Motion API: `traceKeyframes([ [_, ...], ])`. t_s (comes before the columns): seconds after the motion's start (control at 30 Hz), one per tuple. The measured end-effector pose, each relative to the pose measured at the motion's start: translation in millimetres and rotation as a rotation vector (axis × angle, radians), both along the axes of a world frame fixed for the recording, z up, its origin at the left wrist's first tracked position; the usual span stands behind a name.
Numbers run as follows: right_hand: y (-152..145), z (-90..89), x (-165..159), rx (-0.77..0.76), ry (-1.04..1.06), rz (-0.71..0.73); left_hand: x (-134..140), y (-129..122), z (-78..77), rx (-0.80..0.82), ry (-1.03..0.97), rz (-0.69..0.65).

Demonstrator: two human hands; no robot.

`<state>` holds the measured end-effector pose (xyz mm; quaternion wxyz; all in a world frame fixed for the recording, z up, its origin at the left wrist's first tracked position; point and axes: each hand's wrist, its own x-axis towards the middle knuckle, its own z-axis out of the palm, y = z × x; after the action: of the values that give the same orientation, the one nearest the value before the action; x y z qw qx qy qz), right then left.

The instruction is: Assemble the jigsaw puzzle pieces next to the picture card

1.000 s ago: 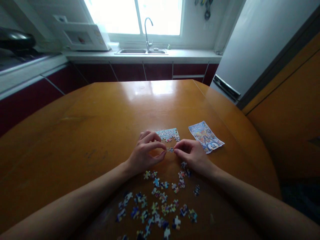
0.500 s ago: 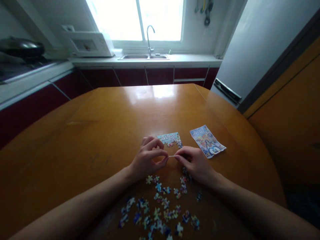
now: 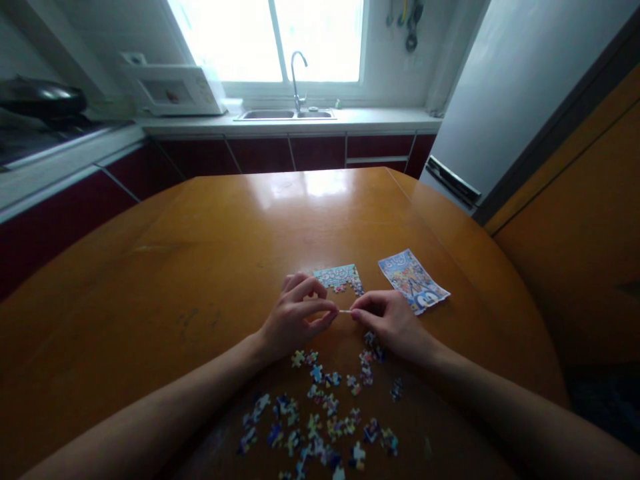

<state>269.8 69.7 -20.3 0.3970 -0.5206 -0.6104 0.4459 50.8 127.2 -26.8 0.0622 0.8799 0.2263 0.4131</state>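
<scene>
Between my fingertips, a small puzzle piece (image 3: 345,311) is held edge-on, so its picture side does not show. My left hand (image 3: 303,308) pinches its left end between thumb and forefinger. On the other end, my right hand (image 3: 387,317) closes with thumb and fingers. Just beyond both hands lies a partly joined puzzle (image 3: 336,275), its light blue top and right side together; my hands hide some of it. Many loose puzzle pieces (image 3: 315,423) are scattered on the table nearer to me, between my forearms.
A printed picture sheet (image 3: 413,281) lies right of the joined puzzle. Everything rests on a large rounded wooden table (image 3: 240,233). Past it stand a counter with a sink (image 3: 270,115), a microwave (image 3: 173,90), a wok (image 3: 43,97) at left and a fridge (image 3: 495,87) at right.
My right hand has shifted very slightly, its fingers still on the piece. My left hand keeps its pinch. The whole view has moved a touch.
</scene>
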Motion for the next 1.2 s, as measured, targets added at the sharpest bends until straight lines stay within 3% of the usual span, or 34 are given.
traceKeyframes([
  [0.23, 1, -1.0, 1, 0.002, -0.004, -0.002, 1, 2, -0.8, 0.012, 0.000, -0.005],
  [0.5, 1, -1.8, 6, 0.056, -0.011, -0.015, 5, 2, -0.1, -0.128, -0.034, -0.019],
  [0.77, 0, -10.9, 4, 0.205, -0.105, 0.009, 3, 0, -1.6, -0.213, -0.003, -0.020],
  [1.2, 0, -11.5, 4, 0.237, -0.169, 0.026, 3, -1, 0.0, -0.300, 0.054, -0.034],
])
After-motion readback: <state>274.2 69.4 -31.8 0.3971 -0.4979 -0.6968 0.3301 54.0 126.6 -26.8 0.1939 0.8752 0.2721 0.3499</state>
